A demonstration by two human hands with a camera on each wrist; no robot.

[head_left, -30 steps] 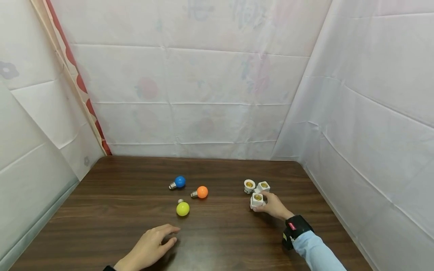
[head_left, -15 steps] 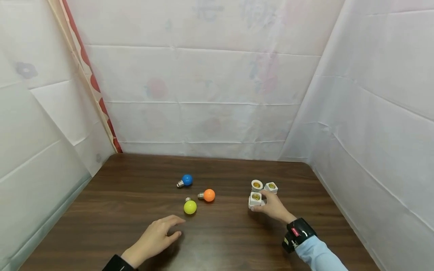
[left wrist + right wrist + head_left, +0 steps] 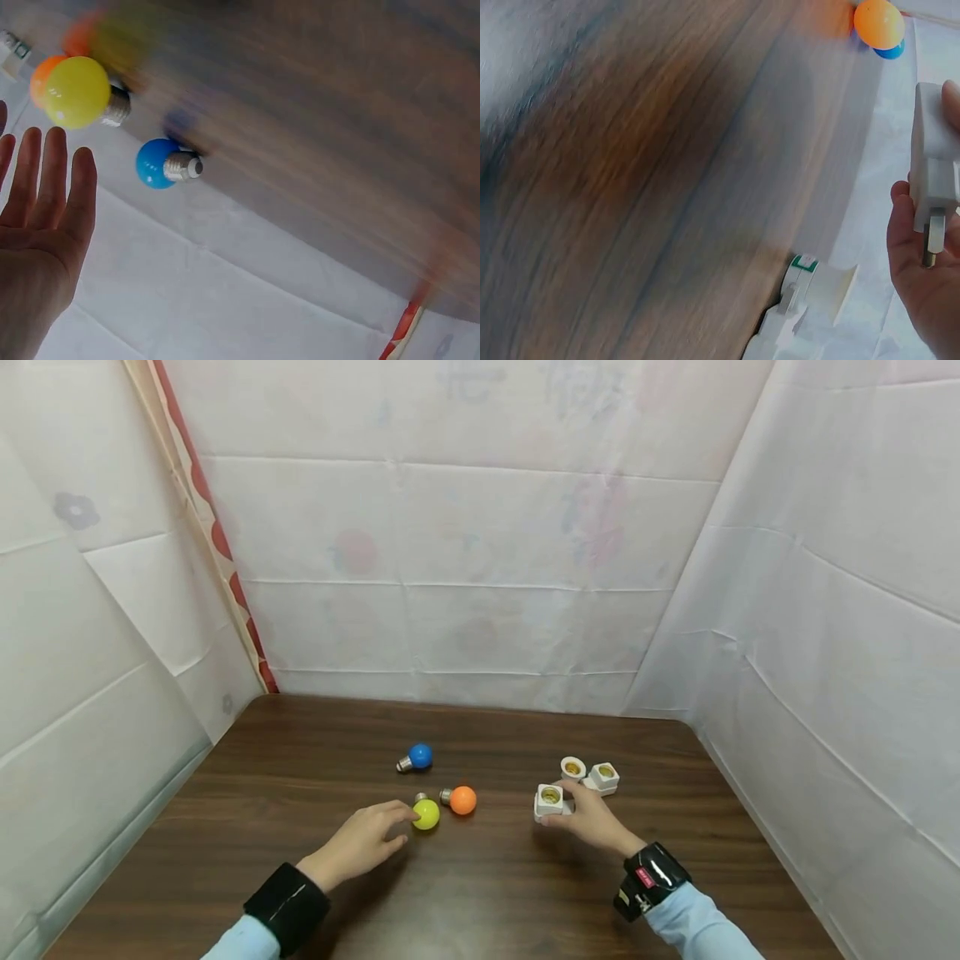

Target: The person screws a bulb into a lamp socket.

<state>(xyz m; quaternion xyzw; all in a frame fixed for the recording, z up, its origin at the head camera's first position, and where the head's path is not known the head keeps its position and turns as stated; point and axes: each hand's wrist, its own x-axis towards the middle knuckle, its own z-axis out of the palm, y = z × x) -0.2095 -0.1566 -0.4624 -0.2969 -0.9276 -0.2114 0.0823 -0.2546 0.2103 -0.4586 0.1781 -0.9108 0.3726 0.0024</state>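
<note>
My right hand pinches a white square bulb socket between thumb and fingers, its brass-coloured opening facing up. In the right wrist view, a metal plug prong sticks out of that socket. My left hand reaches over the table to a yellow light bulb, fingertips right at its round glass. The left wrist view has those fingers fairly straight, just short of the yellow bulb in that view. Beside it lies an orange bulb, and farther back a blue bulb.
Two more white sockets, one round and one square, stand just beyond my right hand. The dark wooden table is bordered by white cloth at the back and sides.
The right hand has carried the square socket left, away from the other two. My left hand has moved forward and right to the yellow bulb. The head view has shifted slightly.
</note>
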